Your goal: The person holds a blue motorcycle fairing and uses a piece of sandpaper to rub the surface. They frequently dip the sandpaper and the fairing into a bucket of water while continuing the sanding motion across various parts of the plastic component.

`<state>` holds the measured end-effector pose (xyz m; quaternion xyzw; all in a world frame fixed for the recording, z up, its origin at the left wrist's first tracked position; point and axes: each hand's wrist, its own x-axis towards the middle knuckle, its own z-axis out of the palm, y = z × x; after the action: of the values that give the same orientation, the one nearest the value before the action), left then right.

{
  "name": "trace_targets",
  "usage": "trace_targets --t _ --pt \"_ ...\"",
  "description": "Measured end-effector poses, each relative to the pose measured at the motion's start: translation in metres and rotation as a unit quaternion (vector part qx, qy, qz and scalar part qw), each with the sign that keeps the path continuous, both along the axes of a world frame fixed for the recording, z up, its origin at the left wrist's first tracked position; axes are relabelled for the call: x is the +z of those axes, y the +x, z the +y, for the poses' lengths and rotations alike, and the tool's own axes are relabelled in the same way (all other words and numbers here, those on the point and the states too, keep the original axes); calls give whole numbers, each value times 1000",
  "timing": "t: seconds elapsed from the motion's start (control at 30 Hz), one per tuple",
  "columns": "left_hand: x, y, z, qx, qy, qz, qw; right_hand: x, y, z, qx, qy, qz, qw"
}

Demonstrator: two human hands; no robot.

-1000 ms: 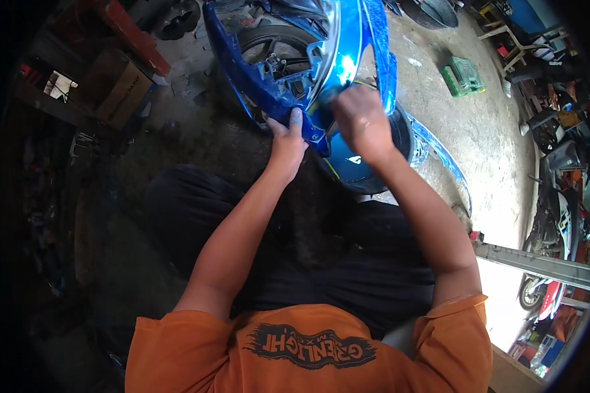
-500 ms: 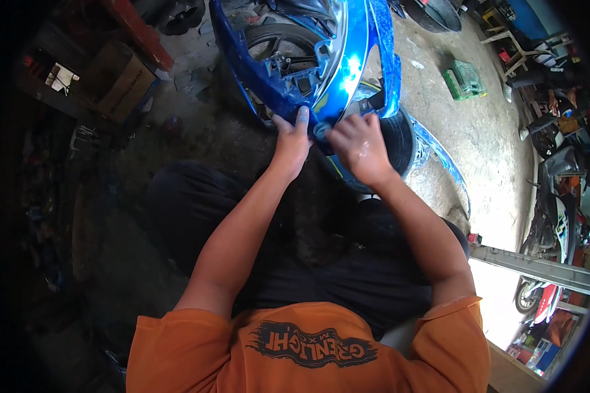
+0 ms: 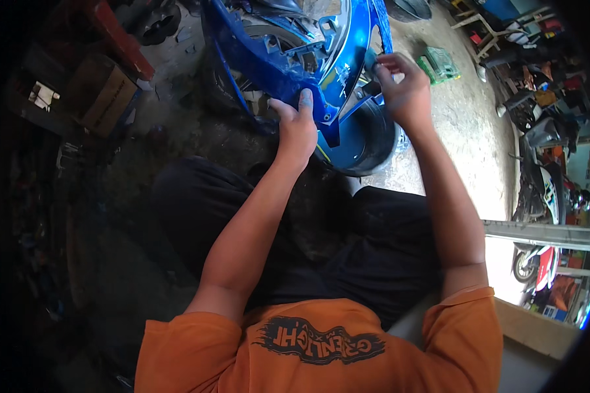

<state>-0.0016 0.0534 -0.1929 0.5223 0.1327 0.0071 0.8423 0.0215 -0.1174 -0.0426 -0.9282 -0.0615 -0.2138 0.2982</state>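
Presently my left hand (image 3: 298, 131) grasps the blue panel (image 3: 252, 65) by its near end, thumb on top; that end's tip overlaps the dark bucket (image 3: 378, 149) in view. My right hand (image 3: 408, 95) pinches a small teal pad (image 3: 370, 60) by the panel's right edge, contact unclear. Pale patches show in the blue; judged unfinished, extent done cannot be told.

Orange shirt (image 3: 321, 376): blk patch (image 3: 301, 340) on chest w/ orange lettering, upside-down in view. Cardbd box (image 3: 108, 105), ahead & L of shirt: dark print on side.
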Motion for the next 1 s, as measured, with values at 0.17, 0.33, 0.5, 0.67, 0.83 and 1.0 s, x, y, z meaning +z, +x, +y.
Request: trace_targets --t 0.17,0.33,0.5,0.67,0.83,1.0 --pt "20 -14 11 -7 -3 -82 997 36 -15 -2 67 -38 60 995" --pt "37 -26 13 -41 90 -111 989 -12 -20 -24 -9 231 112 967" --pt "57 -17 14 -70 192 -178 963 -22 -21 -24 -23 345 75 935" --pt "102 17 22 -110 317 -213 918 -11 -18 -49 86 630 130 760" --pt "161 40 18 -137 457 -235 847 -4 -19 -60 107 715 93 685" --pt "163 40 -7 -144 489 -262 819 -5 -27 -85 112 722 93 677"
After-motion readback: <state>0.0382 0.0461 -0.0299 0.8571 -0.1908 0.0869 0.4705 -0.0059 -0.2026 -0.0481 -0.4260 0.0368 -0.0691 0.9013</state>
